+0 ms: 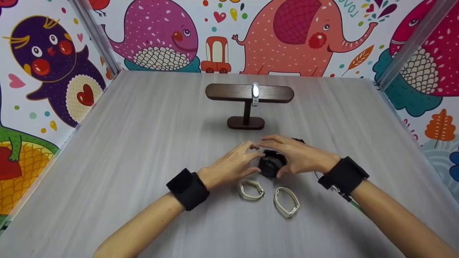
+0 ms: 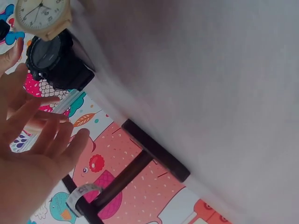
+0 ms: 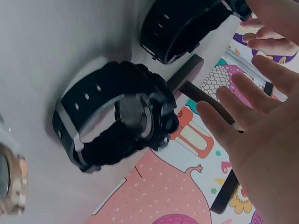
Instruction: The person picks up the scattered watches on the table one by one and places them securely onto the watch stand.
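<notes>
A black strapped watch (image 1: 269,167) stands on the table between my two hands, its round dark face visible in the left wrist view. My left hand (image 1: 231,163) is at its left with fingers loosely bent and apart. From the right, my right hand (image 1: 299,154) reaches over it, partly hiding it. In the right wrist view the thumb is near this watch's strap (image 3: 175,28); contact is unclear. Another black watch (image 3: 117,116) stands nearby, mostly covered by my right hand in the head view. Closer to me are two cream watches, one left (image 1: 251,190) and one right (image 1: 287,202).
Beyond the hands stands a dark wooden T-shaped watch stand (image 1: 246,111) with a white-banded watch (image 1: 255,94) around its bar. A metallic watch (image 3: 11,182) shows at the right wrist view's edge. Cartoon-printed walls (image 1: 222,21) border the pale table (image 1: 143,136).
</notes>
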Demonstrator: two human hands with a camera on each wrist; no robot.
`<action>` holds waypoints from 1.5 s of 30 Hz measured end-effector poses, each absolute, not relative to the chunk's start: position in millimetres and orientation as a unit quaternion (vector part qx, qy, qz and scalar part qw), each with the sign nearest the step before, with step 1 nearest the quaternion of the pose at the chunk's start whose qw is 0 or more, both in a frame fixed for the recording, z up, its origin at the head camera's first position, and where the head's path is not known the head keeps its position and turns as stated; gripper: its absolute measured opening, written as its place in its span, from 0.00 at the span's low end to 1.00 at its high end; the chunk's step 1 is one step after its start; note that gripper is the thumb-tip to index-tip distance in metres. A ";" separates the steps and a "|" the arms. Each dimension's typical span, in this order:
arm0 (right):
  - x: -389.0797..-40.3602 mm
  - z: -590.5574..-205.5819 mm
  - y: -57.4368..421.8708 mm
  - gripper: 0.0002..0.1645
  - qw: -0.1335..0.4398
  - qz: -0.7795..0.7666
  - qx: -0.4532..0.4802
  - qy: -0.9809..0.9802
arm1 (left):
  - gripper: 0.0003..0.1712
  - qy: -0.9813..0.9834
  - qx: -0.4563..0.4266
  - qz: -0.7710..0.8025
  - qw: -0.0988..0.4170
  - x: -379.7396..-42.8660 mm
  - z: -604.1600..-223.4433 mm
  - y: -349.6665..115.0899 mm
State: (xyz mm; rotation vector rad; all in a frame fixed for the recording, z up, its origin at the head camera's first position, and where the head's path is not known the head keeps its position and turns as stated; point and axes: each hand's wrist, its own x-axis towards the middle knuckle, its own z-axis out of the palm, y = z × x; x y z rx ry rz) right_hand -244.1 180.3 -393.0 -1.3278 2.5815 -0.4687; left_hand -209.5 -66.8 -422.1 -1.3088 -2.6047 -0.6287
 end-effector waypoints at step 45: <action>-252.7 -398.3 171.6 0.40 0.121 -0.160 -0.447 0.872 | 0.22 -0.881 -0.416 -0.218 0.048 -213.1 -426.4 -75.3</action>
